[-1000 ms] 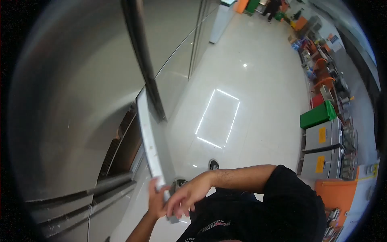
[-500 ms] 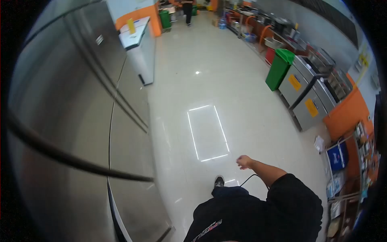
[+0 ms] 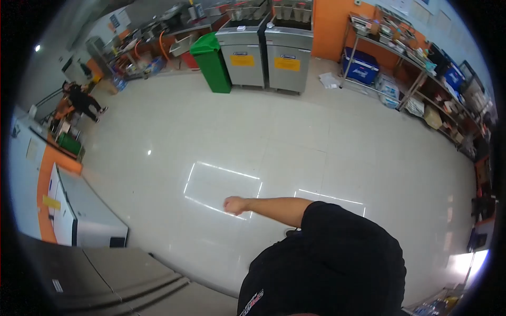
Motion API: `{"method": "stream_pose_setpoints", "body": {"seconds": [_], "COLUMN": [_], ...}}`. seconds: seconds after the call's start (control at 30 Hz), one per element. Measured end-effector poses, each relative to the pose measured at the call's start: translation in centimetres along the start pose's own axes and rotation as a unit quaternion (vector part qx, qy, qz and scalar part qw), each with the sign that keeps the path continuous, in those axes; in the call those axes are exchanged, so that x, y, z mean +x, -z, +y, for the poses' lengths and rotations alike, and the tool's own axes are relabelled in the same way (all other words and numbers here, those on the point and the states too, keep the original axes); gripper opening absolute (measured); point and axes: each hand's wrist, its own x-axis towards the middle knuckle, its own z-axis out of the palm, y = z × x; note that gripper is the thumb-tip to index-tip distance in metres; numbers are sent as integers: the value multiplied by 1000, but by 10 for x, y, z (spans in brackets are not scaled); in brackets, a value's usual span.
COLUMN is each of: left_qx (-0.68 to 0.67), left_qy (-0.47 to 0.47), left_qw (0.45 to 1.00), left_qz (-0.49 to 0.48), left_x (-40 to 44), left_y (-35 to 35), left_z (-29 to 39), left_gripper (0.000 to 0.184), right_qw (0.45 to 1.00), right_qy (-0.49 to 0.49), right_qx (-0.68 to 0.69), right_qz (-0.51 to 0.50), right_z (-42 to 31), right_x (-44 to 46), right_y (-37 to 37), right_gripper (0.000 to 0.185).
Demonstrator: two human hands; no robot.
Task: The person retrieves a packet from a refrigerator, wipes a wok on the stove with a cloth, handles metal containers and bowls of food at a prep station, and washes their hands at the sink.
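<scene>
My right hand (image 3: 235, 205) hangs over the shiny tiled floor (image 3: 284, 142), its arm stretched out to the left from a black sleeve. Its fingers are curled in, and nothing shows in them. It touches no object. My left hand is out of view. At the bottom left lie the steel doors of a large cabinet (image 3: 132, 268), away from my right hand.
Two steel fryer units (image 3: 242, 60) stand at the back beside a green bin (image 3: 212, 63). Metal shelving (image 3: 406, 52) lines the right. A white chest freezer (image 3: 89, 208) is at left, and a person (image 3: 83, 101) is farther back.
Both hands were at the edge of an open cabinet door; that door has left view, as has my left hand. My view has swung right towards the fryers and shelving.
</scene>
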Motion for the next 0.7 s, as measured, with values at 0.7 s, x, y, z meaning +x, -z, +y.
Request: {"method": "stream_pose_setpoints", "body": {"seconds": [0.7], "left_qx": [-216], "left_qy": [-177], "left_qw": [952], "left_qz": [-128], "left_x": [840], "left_y": [144], "left_z": [6], "left_gripper": [31], "right_qw": [791], "right_qy": [-495], "right_qx": [-357], "right_qz": [57], "right_z": [64], "right_x": [53], "right_y": [-102], "right_gripper": [32]}}
